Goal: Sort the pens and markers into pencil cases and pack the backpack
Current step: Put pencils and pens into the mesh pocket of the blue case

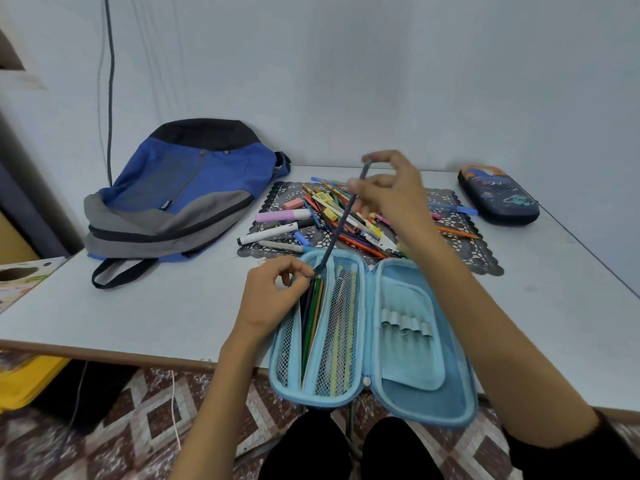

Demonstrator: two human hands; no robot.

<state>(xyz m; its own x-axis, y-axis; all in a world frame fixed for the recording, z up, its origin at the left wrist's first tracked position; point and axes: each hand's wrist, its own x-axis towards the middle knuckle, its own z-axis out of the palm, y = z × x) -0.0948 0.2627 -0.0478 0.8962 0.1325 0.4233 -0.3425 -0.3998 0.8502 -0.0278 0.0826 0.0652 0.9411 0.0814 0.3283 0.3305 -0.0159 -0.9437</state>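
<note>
A light blue pencil case (408, 341) lies open at the table's near edge, with several pencils in its left mesh pocket. My right hand (391, 192) pinches the upper end of a dark blue pencil (341, 223), whose tip points down into that pocket. My left hand (273, 292) grips the top of the mesh pocket and the pencil tops there. Behind the case, a pile of pens and markers (332, 220) lies on a dark lace mat (481, 258). A blue and grey backpack (180, 199) lies at the back left.
A closed dark blue pencil case (498, 195) with a cartoon print sits at the back right. A white wall stands close behind the white table (138, 313). A yellow bin (27, 379) is on the floor at the left.
</note>
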